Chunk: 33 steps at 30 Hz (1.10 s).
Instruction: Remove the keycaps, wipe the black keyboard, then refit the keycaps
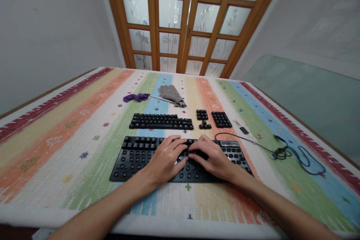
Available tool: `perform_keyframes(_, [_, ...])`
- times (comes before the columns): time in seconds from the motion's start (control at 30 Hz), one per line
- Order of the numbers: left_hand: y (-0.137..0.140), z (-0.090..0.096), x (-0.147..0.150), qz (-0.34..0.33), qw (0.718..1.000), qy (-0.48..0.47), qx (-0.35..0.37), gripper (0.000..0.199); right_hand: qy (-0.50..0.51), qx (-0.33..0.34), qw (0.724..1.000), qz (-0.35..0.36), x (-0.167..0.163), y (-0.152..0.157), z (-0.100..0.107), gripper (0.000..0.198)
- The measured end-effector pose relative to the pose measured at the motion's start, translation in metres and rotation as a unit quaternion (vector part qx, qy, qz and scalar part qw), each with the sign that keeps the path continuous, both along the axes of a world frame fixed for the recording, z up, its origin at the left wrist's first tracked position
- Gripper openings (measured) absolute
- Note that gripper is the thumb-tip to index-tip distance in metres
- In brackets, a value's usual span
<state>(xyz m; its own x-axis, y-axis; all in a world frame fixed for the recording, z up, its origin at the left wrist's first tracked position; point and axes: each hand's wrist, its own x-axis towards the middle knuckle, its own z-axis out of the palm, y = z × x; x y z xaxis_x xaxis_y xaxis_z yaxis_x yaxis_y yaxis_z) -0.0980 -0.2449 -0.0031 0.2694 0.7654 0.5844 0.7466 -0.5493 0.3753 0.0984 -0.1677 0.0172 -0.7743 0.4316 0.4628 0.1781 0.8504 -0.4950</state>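
Observation:
A black keyboard [135, 163] lies flat in front of me, with bare key stems over much of it and keycaps still along part of its upper rows. My left hand [168, 157] rests over its middle, fingers reaching right and thumb apart from them. From the other side my right hand [213, 155] curls inward, its thumb and index tips close together near the left fingertips. Anything between those tips is too small to make out. Beyond the keyboard, loose black keycaps [161, 121] sit grouped in rows, with a block of number-pad keycaps [221, 119] to their right.
A grey cloth [171, 95] and a purple cloth [136, 97] lie farther back, a thin rod between them. The keyboard's coiled cable [281, 153] trails right, past a small black-handled tool [244, 130]. A striped tablecloth [95, 172] covers the table.

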Motion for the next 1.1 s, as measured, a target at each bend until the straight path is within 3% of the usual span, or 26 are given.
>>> perform_keyframes(0.5, [-0.002,0.003,0.003,-0.016,1.000,0.012,-0.008,0.016,-0.046,0.081,0.995,0.022,0.001,-0.008,0.005,0.013])
perform_keyframes(0.7, [-0.003,0.007,0.004,-0.022,0.999,0.037,0.006,0.014,-0.060,0.074,0.995,0.020,0.002,-0.007,0.010,0.013])
perform_keyframes(0.9, [-0.004,0.006,0.003,-0.020,0.997,0.071,0.010,0.015,-0.091,0.022,0.995,0.020,0.001,0.001,0.015,0.012])
perform_keyframes(1.1, [-0.007,0.004,0.005,-0.017,0.996,0.083,0.010,0.016,-0.116,0.027,0.993,0.025,-0.002,0.002,0.017,0.011])
